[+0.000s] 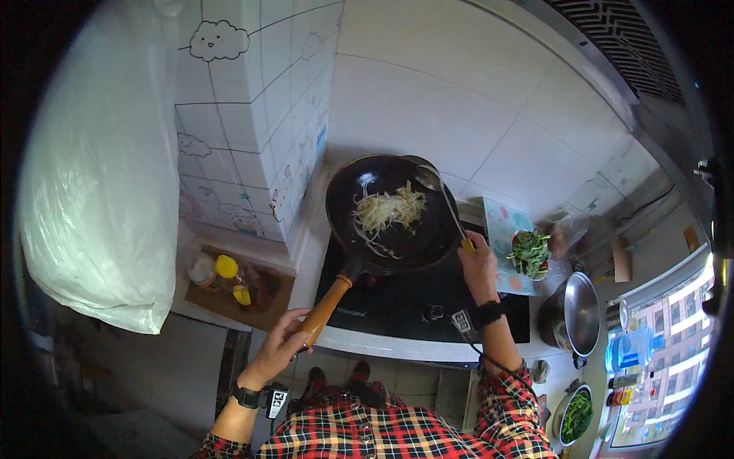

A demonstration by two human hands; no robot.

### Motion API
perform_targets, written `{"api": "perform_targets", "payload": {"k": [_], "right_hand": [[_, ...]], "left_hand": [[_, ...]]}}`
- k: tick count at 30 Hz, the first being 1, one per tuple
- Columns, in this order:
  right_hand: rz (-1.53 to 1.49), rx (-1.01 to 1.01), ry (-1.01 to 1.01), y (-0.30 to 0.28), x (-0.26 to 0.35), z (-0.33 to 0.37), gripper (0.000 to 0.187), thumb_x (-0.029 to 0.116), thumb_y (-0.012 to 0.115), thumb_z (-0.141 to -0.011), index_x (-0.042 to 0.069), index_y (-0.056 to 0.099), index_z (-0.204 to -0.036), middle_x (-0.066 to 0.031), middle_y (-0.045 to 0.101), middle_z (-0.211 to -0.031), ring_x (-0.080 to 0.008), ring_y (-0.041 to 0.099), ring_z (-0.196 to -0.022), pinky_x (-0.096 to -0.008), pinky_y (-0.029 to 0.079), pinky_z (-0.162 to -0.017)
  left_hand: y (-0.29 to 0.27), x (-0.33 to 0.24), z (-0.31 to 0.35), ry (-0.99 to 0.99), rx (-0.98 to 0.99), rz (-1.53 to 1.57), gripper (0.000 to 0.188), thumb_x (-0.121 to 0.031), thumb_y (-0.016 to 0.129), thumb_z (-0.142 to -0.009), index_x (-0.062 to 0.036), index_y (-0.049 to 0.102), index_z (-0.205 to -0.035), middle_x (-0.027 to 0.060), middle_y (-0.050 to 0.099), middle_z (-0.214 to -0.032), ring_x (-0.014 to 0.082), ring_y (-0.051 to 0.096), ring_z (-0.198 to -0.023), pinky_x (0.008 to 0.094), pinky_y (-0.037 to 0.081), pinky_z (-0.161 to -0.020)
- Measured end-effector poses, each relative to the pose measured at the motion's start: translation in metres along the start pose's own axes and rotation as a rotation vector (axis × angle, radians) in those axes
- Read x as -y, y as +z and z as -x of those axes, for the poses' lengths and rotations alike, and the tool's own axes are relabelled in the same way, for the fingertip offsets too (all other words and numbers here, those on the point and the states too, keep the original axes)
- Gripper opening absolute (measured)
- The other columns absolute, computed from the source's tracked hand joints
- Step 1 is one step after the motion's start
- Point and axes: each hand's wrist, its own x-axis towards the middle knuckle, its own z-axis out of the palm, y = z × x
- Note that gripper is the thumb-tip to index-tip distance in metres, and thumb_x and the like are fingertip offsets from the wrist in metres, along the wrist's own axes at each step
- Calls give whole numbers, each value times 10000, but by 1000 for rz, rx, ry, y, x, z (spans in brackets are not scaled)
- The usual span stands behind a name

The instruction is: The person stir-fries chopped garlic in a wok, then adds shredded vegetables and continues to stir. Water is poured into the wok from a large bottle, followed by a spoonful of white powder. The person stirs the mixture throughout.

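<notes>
- Red, black and cream checked sleeves (498, 390) lead to two forearms, both reaching forward from the lower edge, a dark band at each wrist.
- Left hand (280, 344): held low, left of the body, back upward; its grip is closed around the wooden handle (327, 312), fingers wrapped about the end part.
- Right hand (479, 268): farther forward, just beyond the cooktop's middle; its grip is closed on the yellow handle end of a metal ladle (453, 208), whose head lies at the wok's far right rim.
- Dark wok (342, 203), joined to the wooden handle, is above the back of the black cooktop (413, 300); whether it rests there I cannot tell.
- Pale shreds (388, 213) lie heaped inside the wok, a few strands trailing toward the handle.
</notes>
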Motion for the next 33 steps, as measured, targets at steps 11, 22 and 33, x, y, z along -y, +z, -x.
{"api": "perform_targets", "payload": {"k": [11, 22, 33], "right_hand": [[-257, 439, 153, -48, 38, 98, 411, 18, 694, -804, 20, 621, -1209, -95, 665, -1071, -155, 618, -1009, -289, 489, -897], [0, -10, -9, 14, -6, -7, 376, 67, 693, -808, 87, 629, -1177, -195, 693, -1034, -366, 669, -986, -386, 532, -819], [614, 226, -510, -58, 31, 45, 435, 75, 632, -808, 221, 640, -1217, -82, 584, -760, -294, 646, -678, -412, 520, -581]], "left_hand": [[-2, 3, -1, 11, 20, -21, 445, -162, 523, -991, -64, 390, -1404, 105, 602, -1067, 137, 605, -870, 291, 527, -790], [2, 1, -1, 5, -18, -25, 470, -231, 535, -975, -66, 400, -1393, 104, 627, -1000, 156, 603, -850, 308, 503, -791], [3, -5, 0, -20, -20, -40, 437, -177, 520, -968, -54, 419, -1375, 120, 626, -1055, 156, 613, -845, 311, 516, -801]]}}
